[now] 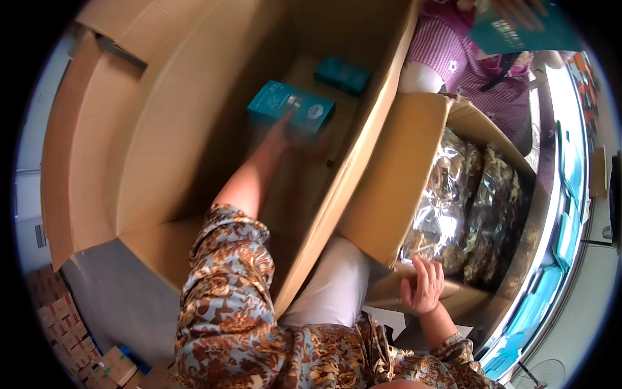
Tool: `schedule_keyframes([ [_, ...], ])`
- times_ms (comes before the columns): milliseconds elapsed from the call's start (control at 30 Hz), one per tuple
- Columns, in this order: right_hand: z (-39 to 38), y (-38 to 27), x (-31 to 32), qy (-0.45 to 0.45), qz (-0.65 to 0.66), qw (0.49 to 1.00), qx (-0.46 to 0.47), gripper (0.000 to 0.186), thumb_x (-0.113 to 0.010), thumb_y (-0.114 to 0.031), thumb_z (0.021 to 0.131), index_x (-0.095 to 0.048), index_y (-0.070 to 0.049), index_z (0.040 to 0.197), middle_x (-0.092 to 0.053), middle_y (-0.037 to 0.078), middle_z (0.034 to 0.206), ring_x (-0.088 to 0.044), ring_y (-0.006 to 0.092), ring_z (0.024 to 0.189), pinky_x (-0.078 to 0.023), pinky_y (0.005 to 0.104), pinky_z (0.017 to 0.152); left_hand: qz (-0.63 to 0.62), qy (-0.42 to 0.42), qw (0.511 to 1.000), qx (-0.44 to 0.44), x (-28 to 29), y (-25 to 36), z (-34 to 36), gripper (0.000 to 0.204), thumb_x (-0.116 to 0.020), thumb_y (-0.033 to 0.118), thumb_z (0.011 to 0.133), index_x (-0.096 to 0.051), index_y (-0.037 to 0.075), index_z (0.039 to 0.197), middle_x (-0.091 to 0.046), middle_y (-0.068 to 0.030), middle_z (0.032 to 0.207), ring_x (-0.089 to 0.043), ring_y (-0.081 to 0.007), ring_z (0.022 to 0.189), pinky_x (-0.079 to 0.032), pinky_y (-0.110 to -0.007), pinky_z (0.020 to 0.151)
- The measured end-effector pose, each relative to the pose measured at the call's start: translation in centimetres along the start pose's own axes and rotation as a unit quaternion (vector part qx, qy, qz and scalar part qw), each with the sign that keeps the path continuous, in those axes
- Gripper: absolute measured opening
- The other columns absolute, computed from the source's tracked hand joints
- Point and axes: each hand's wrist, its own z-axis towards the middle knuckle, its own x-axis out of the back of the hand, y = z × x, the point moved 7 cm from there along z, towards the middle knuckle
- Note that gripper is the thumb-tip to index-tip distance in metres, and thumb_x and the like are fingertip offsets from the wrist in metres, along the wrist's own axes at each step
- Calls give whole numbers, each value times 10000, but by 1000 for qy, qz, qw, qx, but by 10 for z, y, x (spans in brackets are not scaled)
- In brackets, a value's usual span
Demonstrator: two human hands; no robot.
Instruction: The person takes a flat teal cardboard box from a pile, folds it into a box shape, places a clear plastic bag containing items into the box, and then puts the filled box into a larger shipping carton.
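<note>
My left arm reaches into a large cardboard box (pixel 162 104); my left hand (pixel 278 129), partly blurred, grips the near side of a teal carton (pixel 291 104) with a pale printed front. A second teal carton (pixel 342 74) lies farther back inside the box. My right hand (pixel 422 285) is open, fingers slightly bent and apart, at the near edge of a smaller open cardboard box (pixel 395 168). That box holds several clear-wrapped packets (pixel 440 201) of brown, crinkled-looking contents.
Another person in pink checks (pixel 440 45) is at upper right, hands around a flat teal carton (pixel 518 32). Stacked teal pieces (pixel 560 240) line a long ledge at right. Brown cartons (pixel 61 318) are piled at lower left. A fan (pixel 538 373) shows at bottom right.
</note>
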Motion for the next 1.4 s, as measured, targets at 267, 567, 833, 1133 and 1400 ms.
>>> schedule_keyframes([
  [267, 11, -41, 42, 14, 24, 994, 108, 512, -661, -440, 816, -611, -73, 1170, -636, 64, 979, -607, 241, 828, -460, 376, 749, -24, 190, 981, 18, 17, 66, 63, 779, -782, 363, 837, -393, 142, 1474, -429, -86, 1512, -428, -333, 1315, -359, -572, 1026],
  [567, 21, -36, 61, 3, 30, 993, 117, 562, -688, -447, 786, -606, -67, 1192, -644, 53, 998, -601, 232, 832, -455, 365, 738, 120, 126, 984, 31, -16, 87, 98, 956, -757, 390, 868, -163, 154, 1578, -276, -103, 1592, -346, -389, 1395, -370, -538, 1104],
  [833, 39, -22, 33, 55, 15, 995, 78, 573, -723, -446, 755, -643, -66, 1176, -647, 86, 981, -620, 253, 813, -478, 390, 708, 128, -139, 969, 159, -1, -10, 57, 634, -531, 366, 1008, -333, 25, 1504, -442, -165, 1484, -488, -298, 1305, -431, -427, 1079],
  [1133, 61, 25, 24, 222, 143, 953, 147, 425, -650, -234, 853, -565, -81, 1241, -564, 124, 1137, -535, 318, 1026, -440, 455, 871, 157, -5, 981, -109, -21, 146, -1, 462, -495, 263, 1017, -444, 0, 1394, -516, -177, 1388, -539, -277, 1223, -445, -383, 1047],
  [1400, -108, -15, 169, 435, -30, 899, 45, 366, -677, -149, 790, -620, -110, 1149, -603, 115, 1125, -589, 319, 1026, -469, 445, 878, 528, -153, 615, -565, -193, 105, -354, 344, -438, 94, 1034, -467, -59, 1341, -539, -162, 1330, -531, -255, 1215, -403, -371, 1075],
])
